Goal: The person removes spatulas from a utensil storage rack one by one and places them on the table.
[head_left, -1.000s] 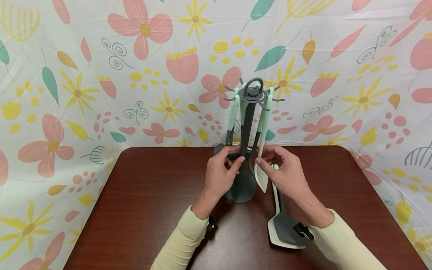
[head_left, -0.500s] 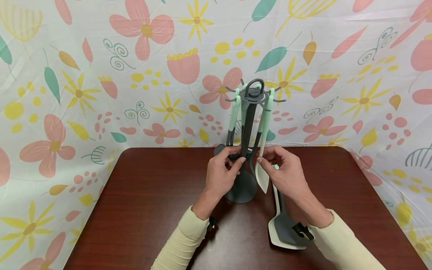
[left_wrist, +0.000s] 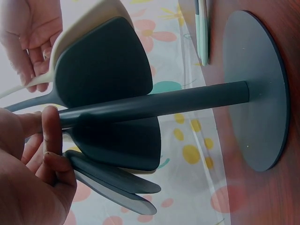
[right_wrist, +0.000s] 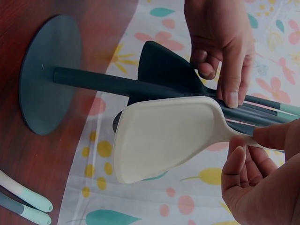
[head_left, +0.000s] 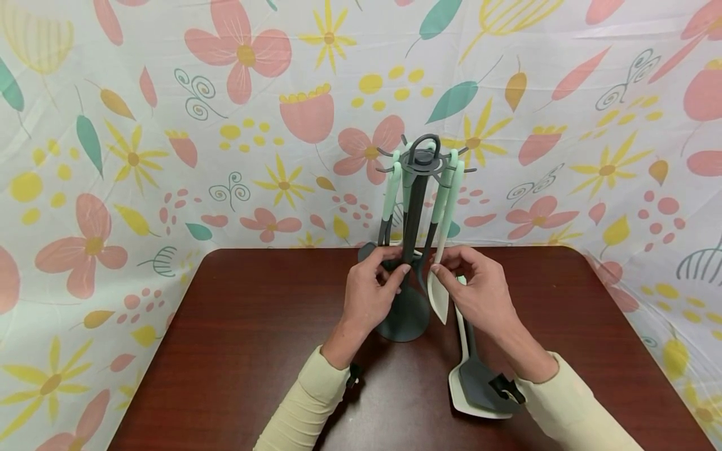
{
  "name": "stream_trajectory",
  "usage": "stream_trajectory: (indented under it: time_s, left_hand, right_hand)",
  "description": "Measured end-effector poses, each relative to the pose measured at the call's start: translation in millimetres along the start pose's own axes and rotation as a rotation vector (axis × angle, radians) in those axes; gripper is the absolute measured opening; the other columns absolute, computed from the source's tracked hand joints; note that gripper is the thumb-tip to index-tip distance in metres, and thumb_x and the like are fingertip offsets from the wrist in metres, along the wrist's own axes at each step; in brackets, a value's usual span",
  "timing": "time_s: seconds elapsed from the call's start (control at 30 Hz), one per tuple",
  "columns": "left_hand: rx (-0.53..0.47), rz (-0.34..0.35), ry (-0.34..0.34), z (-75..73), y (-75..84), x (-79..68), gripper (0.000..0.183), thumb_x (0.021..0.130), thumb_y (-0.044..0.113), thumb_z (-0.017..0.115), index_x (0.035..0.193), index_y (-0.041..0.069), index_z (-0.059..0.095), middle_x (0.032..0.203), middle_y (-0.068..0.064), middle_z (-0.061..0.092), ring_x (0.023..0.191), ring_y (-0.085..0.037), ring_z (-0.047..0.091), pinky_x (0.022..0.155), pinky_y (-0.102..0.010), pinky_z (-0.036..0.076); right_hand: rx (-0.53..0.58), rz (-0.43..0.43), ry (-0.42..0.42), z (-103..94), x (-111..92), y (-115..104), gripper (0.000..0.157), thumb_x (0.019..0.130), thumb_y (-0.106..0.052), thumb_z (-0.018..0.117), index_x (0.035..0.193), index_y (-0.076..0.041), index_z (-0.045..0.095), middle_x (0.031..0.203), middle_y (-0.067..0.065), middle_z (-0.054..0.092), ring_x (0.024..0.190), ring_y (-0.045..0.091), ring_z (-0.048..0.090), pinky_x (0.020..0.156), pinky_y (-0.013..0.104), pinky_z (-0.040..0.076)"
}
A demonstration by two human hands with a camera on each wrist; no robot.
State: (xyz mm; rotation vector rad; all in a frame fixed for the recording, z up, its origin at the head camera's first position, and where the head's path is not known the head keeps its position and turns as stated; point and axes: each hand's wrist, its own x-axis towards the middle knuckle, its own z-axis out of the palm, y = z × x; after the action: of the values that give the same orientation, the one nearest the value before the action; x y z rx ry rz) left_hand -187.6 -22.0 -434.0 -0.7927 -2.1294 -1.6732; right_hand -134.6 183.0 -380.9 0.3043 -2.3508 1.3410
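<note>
A dark grey utensil stand [head_left: 414, 213] with a round base and hooked top stands on the table. My left hand [head_left: 366, 291] grips its pole between thumb and fingers. At the right side of the stand, my right hand [head_left: 479, 288] pinches the neck of a cream turner [right_wrist: 168, 136] with a mint handle. That handle's top is beside the right-hand hooks; whether it touches one I cannot tell. A dark turner [left_wrist: 103, 65] and several other mint-handled utensils hang around the pole, some partly hidden by my hands.
On the brown table [head_left: 254, 351], a grey turner [head_left: 479, 379] lies on top of a cream turner [head_left: 458, 391], both under my right forearm. Behind the table's far edge hangs a floral cloth [head_left: 169, 125].
The top of the cream turner's handle has shifted outward to the right and now shows apart from the handle behind it. Both hands keep nearly the same places.
</note>
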Motion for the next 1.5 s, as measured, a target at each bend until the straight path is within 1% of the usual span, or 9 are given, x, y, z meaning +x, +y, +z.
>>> stream_trajectory:
  time_s: [0.17, 0.37, 0.7, 0.93, 1.1, 1.27, 1.5]
  left_hand:
    - [0.001, -0.005, 0.000, 0.1, 0.2, -0.3, 0.031, 0.104, 0.026, 0.073, 0.134, 0.019, 0.069, 0.122, 0.001, 0.074, 0.063, -0.003, 0.066, 0.060, -0.024, 0.059]
    - [0.000, -0.002, 0.001, 0.4, 0.0, -0.4, 0.031, 0.103, 0.026, 0.073, 0.133, 0.019, 0.069, 0.121, 0.001, 0.075, 0.063, -0.002, 0.066, 0.060, -0.025, 0.059]
    - [-0.015, -0.004, 0.010, 0.9, 1.2, -1.0, 0.031, 0.103, 0.026, 0.074, 0.133, 0.019, 0.070, 0.121, 0.002, 0.075, 0.062, -0.006, 0.067, 0.061, -0.026, 0.060]
    - [-0.012, 0.005, 0.009, 1.2, 0.4, -0.9, 0.031, 0.103, 0.026, 0.073, 0.133, 0.019, 0.070, 0.120, 0.001, 0.075, 0.063, -0.003, 0.066, 0.061, -0.026, 0.060]
    - [-0.012, 0.004, 0.007, 1.5, 0.8, -0.8, 0.031, 0.103, 0.026, 0.073, 0.133, 0.019, 0.069, 0.121, 0.001, 0.075, 0.063, -0.002, 0.066, 0.061, -0.026, 0.060]
    - [-0.016, 0.002, 0.007, 1.6, 0.5, -0.7, 0.031, 0.103, 0.026, 0.073, 0.134, 0.018, 0.070, 0.122, 0.001, 0.075, 0.063, -0.004, 0.066, 0.061, -0.025, 0.060]
    - [-0.020, 0.009, 0.012, 2.0, -0.2, -1.1, 0.032, 0.103, 0.025, 0.074, 0.134, 0.018, 0.069, 0.122, 0.000, 0.075, 0.062, -0.006, 0.067, 0.061, -0.025, 0.060]
  right_hand:
    - [0.001, -0.007, 0.012, -1.8, 0, -1, 0.011, 0.099, -0.011, 0.078, 0.110, -0.013, 0.077, 0.092, 0.001, 0.074, 0.076, 0.014, 0.066, 0.064, 0.021, 0.047]
    - [-0.022, -0.007, 0.015, -4.9, 1, -1, 0.010, 0.099, -0.011, 0.078, 0.109, -0.013, 0.077, 0.093, 0.001, 0.074, 0.074, 0.014, 0.064, 0.061, 0.020, 0.045]
    - [-0.023, 0.015, 0.014, -7.9, 0, -2, 0.010, 0.099, -0.013, 0.078, 0.109, -0.014, 0.077, 0.093, 0.002, 0.075, 0.073, 0.013, 0.065, 0.061, 0.019, 0.048]
    - [-0.028, 0.021, 0.020, -10.5, 0, -2, 0.008, 0.099, -0.014, 0.078, 0.108, -0.014, 0.077, 0.092, 0.000, 0.074, 0.074, 0.014, 0.066, 0.063, 0.019, 0.052]
    - [-0.025, 0.036, 0.014, -12.0, 0, 1, 0.009, 0.100, -0.014, 0.077, 0.108, -0.013, 0.077, 0.094, 0.000, 0.074, 0.076, 0.014, 0.069, 0.066, 0.020, 0.055]
    - [-0.017, 0.045, 0.016, -14.3, -2, 3, 0.010, 0.100, -0.014, 0.076, 0.109, -0.010, 0.077, 0.094, 0.001, 0.075, 0.075, 0.014, 0.068, 0.065, 0.019, 0.054]
    - [-0.030, 0.053, 0.027, -17.7, -6, 5, 0.010, 0.101, -0.014, 0.076, 0.110, -0.012, 0.077, 0.094, 0.003, 0.074, 0.074, 0.015, 0.067, 0.064, 0.018, 0.052]
